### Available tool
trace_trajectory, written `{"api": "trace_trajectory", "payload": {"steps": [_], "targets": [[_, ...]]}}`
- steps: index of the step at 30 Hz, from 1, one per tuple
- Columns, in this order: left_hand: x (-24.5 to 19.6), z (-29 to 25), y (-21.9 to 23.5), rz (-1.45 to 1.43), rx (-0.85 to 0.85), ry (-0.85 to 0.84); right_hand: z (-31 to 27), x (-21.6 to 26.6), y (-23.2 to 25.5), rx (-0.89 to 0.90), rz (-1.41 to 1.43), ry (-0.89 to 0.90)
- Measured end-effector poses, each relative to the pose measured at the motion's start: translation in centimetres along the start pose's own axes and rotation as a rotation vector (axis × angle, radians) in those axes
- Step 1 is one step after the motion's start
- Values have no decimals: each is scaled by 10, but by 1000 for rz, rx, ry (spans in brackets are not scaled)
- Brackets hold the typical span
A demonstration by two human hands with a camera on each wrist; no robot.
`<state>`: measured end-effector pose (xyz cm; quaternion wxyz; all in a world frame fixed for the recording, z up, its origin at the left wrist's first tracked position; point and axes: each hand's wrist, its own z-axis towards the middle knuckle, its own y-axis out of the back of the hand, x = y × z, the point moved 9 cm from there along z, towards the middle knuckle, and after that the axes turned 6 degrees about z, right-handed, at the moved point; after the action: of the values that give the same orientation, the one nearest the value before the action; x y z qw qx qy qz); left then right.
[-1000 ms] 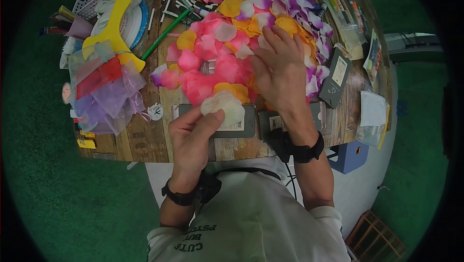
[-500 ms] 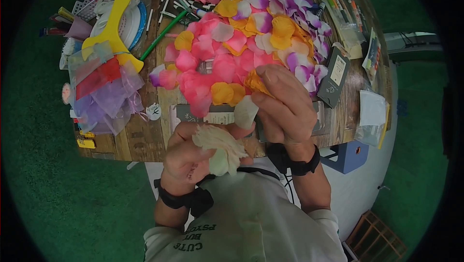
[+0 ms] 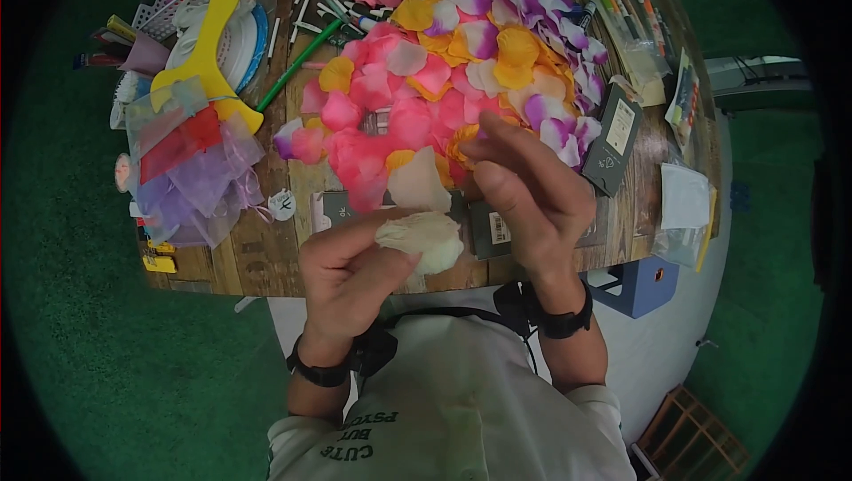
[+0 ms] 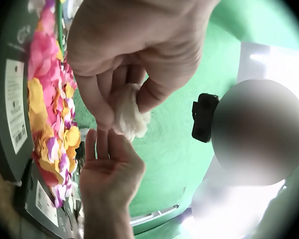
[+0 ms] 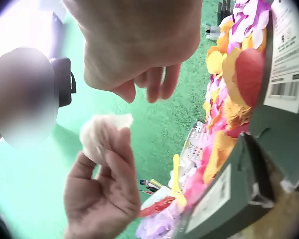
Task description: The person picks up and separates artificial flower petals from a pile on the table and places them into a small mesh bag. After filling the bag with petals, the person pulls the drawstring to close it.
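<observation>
Where the near edge of the wooden table [image 3: 271, 259] is overhung by both hands, the following are recorded.

Item: bundle of white petals [image 3: 430, 246], several layers thick, ruffled along its edge. It is held up near the table edge, pinched between the thumb and fingers of the left hand [image 3: 346, 277]. One pale petal [image 3: 417, 181] is seen in the right wrist view to project from the bundle.

Item: right hand [image 3: 543, 201], raised beside the bundle and apart from it, palm turned inward, fingers loosely bent; nothing is seen to be gripped by it.

Item: loose pink petals [image 3: 408, 117], heaped beyond the hands with orange petals [image 3: 515, 59] and purple-and-white petals [image 3: 550, 117]. Two labelled dark boxes [image 3: 486, 234] are laid before the heap.

Handling, as judged: very light, limp, thin and cloth-like; unlikely to be broken, though easily creased or carried off by a draught. Layers may be expected to slide over one another or to cling in pairs. The bundle is best held by its gathered edge, with light, even pressure across all layers; a single petal is best taken by its free rim, between fingertip and thumb.
</observation>
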<state>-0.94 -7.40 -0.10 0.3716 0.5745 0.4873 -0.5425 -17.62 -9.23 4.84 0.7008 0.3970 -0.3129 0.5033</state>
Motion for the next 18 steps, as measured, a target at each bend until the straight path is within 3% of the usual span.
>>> {"api": "trace_trajectory", "payload": {"steps": [2, 4, 5, 11, 12, 13, 14, 18], "targets": [[-2, 1, 3, 154, -10, -34, -14, -39, -12, -65, 597, -739], [-15, 2, 3, 289, -41, -247, -15, -34, -19, 32, 558, -757], [-16, 1, 2, 288, -38, -246, -17, -32, -27, 130, 517, -774], [-19, 0, -7, 413, 0, -255, -20, -37, -34, 170, 545, -763], [-9, 0, -3, 225, -54, -169, -21, -36, -34, 169, 545, -765], [1, 0, 2, 36, -108, -83, -19, -37, -21, 21, 493, -745], [1, 1, 1, 35, -111, -83, -19, -36, -7, -124, 440, -721], [17, 7, 13, -104, -214, 18, -12, -15, 5, -82, 408, -592]]}}
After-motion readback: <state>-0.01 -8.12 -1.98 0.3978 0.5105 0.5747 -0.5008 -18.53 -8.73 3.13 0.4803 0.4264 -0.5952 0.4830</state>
